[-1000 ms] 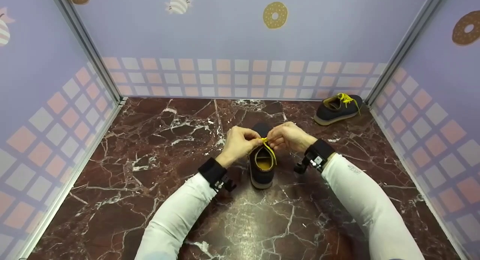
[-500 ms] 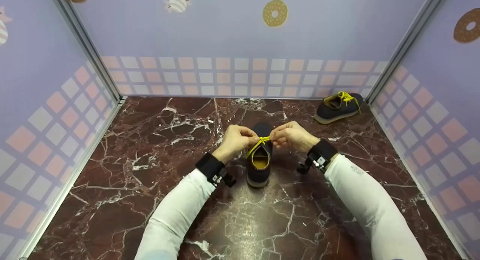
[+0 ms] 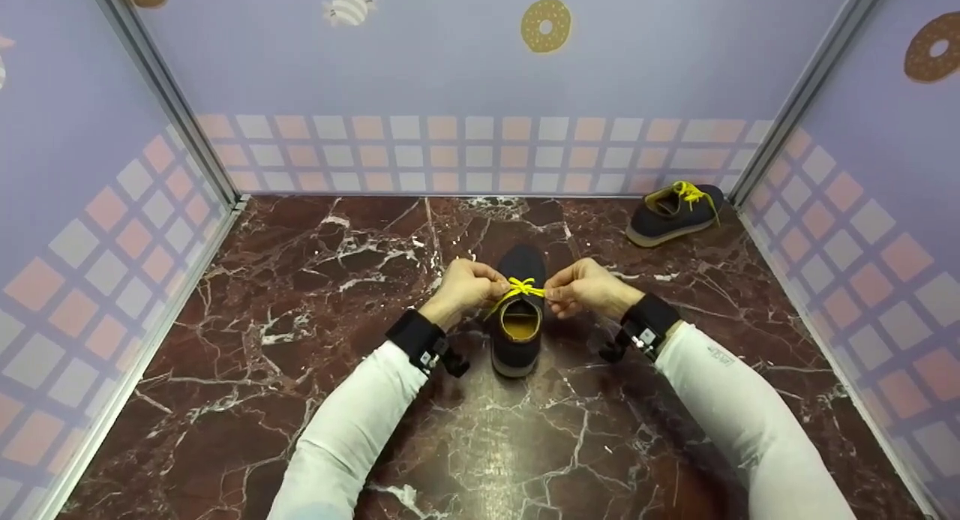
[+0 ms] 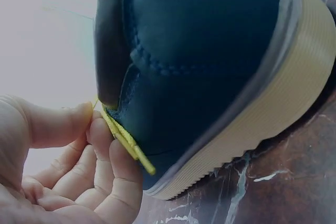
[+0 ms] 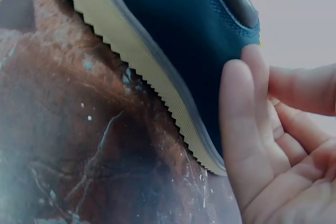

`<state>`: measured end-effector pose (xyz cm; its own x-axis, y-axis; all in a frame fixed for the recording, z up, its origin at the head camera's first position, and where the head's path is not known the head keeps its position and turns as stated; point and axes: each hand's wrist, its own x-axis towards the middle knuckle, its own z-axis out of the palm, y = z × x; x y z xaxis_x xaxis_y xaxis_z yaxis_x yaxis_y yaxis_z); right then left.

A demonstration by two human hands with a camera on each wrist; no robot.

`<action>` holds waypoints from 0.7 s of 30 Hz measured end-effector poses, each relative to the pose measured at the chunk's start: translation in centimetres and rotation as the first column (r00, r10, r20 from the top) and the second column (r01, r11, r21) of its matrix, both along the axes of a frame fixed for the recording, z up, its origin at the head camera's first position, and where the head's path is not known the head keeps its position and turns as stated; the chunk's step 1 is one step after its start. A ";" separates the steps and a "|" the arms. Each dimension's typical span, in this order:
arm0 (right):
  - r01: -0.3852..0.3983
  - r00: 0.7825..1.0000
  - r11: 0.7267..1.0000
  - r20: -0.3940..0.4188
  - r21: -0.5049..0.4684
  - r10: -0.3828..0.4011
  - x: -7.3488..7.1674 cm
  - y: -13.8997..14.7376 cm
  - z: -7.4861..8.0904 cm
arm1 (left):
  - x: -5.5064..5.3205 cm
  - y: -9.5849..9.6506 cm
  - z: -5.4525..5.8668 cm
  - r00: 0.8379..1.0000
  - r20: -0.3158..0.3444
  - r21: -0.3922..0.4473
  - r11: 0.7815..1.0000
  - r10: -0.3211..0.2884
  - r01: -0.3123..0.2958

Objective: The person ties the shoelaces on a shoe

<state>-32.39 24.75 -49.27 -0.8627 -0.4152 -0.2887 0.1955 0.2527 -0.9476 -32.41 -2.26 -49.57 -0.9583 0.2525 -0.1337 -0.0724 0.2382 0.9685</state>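
A dark blue shoe with a yellow lining stands on the floor, its toe pointing away from me. Over its tongue lies a yellow shoelace tied in a bow. On the bow's left side my left hand pinches the lace between thumb and forefinger. My right hand pinches the lace on the other side. From the left wrist view, lace ends hang beside the left fingers. In the right wrist view the right fingers hide most of the lace, next to the shoe's side.
A matching shoe with yellow laces stands in the back right corner. Purple patterned walls enclose the back and both sides of the dark red marble floor.
Both hands have moved apart sideways and slightly toward me, drawing the lace out to either side. The bow's loops and knot are now plainly visible between them.
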 end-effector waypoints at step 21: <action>0.221 0.941 0.968 -0.287 0.115 -0.181 2.6 -2.1 0.4 | 2.2 0.9 1.5 0.958 -0.287 -0.269 0.959 0.006 -0.087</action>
<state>-29.77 22.68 -48.88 -0.9776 -0.1967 -0.0748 -0.0039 0.3723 -0.9281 -30.24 -1.39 -48.10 -0.9765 0.1984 0.0845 0.1753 0.5020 0.8469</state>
